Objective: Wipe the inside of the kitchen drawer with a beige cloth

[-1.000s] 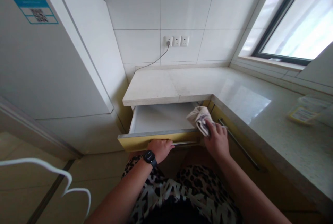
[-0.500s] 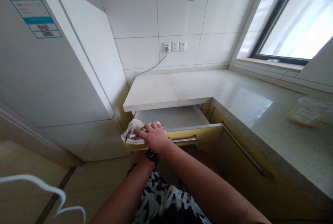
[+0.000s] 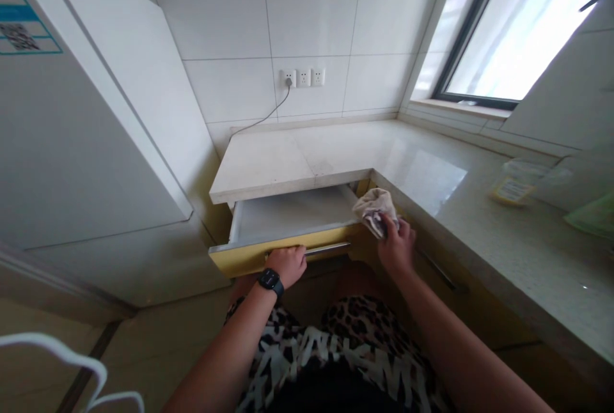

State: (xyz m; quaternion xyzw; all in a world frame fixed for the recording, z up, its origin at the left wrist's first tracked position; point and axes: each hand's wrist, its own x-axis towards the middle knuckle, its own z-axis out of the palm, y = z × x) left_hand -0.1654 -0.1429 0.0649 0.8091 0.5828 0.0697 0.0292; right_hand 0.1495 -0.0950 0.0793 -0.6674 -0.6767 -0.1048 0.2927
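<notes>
A yellow-fronted drawer (image 3: 240,258) stands pulled out under the pale stone countertop (image 3: 307,157), its white inside showing. My left hand (image 3: 288,264), with a black watch at the wrist, is closed around the drawer's metal bar handle (image 3: 330,248). My right hand (image 3: 396,247) grips a crumpled whitish patterned cloth (image 3: 375,210) and presses it at the drawer's right front corner, next to the yellow cabinet face.
A tall white fridge (image 3: 71,144) stands to the left. Wall sockets (image 3: 302,77) with a plugged-in cable sit above the counter. A window (image 3: 518,29) is at the right. A clear packet with a yellow label (image 3: 515,186) lies on the right counter. A white wire shape (image 3: 62,362) crosses the lower left.
My right hand carried the cloth from the drawer's left front corner back across to its right corner. My left hand, hidden beneath the right arm before, shows again on the handle.
</notes>
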